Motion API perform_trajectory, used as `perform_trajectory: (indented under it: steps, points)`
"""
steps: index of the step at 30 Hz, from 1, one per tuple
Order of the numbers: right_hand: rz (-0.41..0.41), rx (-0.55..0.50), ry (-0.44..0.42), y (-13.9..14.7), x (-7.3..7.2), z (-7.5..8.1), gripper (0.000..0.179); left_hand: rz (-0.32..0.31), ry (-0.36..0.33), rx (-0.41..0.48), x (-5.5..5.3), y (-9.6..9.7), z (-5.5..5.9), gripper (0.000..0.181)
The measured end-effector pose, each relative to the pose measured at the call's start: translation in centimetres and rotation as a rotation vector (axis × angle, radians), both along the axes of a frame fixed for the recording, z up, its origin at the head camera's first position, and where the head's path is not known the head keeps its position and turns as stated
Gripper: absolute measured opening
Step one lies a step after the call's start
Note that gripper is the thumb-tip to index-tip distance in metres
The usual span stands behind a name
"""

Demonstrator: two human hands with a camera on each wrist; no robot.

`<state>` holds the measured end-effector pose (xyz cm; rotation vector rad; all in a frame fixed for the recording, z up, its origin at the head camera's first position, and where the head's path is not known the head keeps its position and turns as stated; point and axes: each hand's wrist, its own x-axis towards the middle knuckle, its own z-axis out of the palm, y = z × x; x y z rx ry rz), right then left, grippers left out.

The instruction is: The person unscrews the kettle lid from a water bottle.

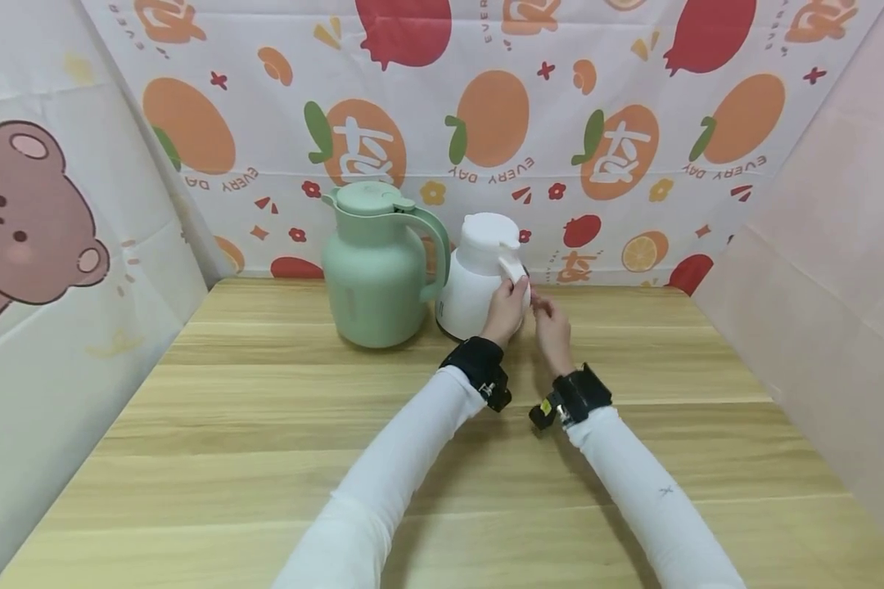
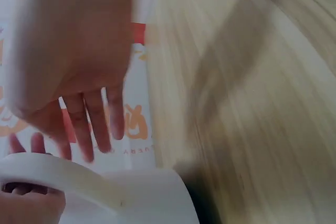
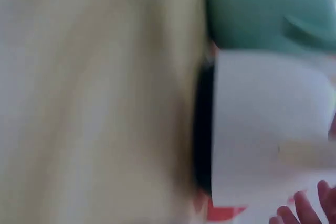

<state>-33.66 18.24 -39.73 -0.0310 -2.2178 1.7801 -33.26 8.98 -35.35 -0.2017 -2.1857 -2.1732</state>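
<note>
A white thermos jug with a dark base stands upright at the back of the table. My left hand grips its white handle; in the left wrist view the left hand shows at the lower left, fingers passing through the loop. Just right of the jug is my right hand, near the handle side. The left wrist view shows the right hand with its fingers extended, pointing down beside the jug. Blurred in the right wrist view, the white jug lies sideways across the picture.
A larger green thermos jug stands close to the left of the white one, its handle turned toward it. Behind both hangs a fruit-print cloth. Both jugs share the wooden table. Cloth walls border the sides.
</note>
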Motion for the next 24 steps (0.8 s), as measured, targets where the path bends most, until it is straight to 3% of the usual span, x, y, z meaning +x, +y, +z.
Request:
perform_trajectory:
  steps: [1,2,4,6,8,10,13,17,24]
  points:
    - [0.031,-0.05,0.003,0.4,-0.9,0.0,0.03,0.008,0.0,-0.018,0.0,0.0,-0.1,0.038]
    - [0.094,-0.129,0.044,1.1,-2.8,-0.8,0.031,0.019,0.009,-0.052,-0.1,0.0,-0.2,0.04]
    - [0.191,-0.199,0.035,1.8,-4.8,-0.9,0.038,0.027,0.024,-0.089,-0.2,0.1,-0.3,0.041]
    - [0.3,-0.21,0.001,2.2,-6.4,-0.9,0.046,0.019,0.03,-0.081,-0.2,0.1,-0.5,0.04]
    - [0.367,-0.189,-0.045,2.1,-7.1,-0.6,0.05,-0.009,0.024,-0.029,-0.2,0.1,-0.7,0.038]
    - [0.39,-0.118,-0.12,1.5,-6.0,1.2,0.051,-0.043,0.005,0.052,-0.2,-0.1,-0.8,0.035]
    - [0.406,-0.114,-0.163,0.8,-4.7,3.0,0.052,-0.093,-0.008,0.154,-0.4,-0.4,-1.0,0.027]
    - [0.382,-0.103,-0.171,0.3,-3.3,4.3,0.051,-0.113,0.012,0.168,-0.4,-1.0,-0.9,0.022]
    - [0.351,-0.045,-0.023,0.6,-3.9,1.5,0.052,-0.147,0.01,0.129,0.8,-2.2,-0.8,0.025]
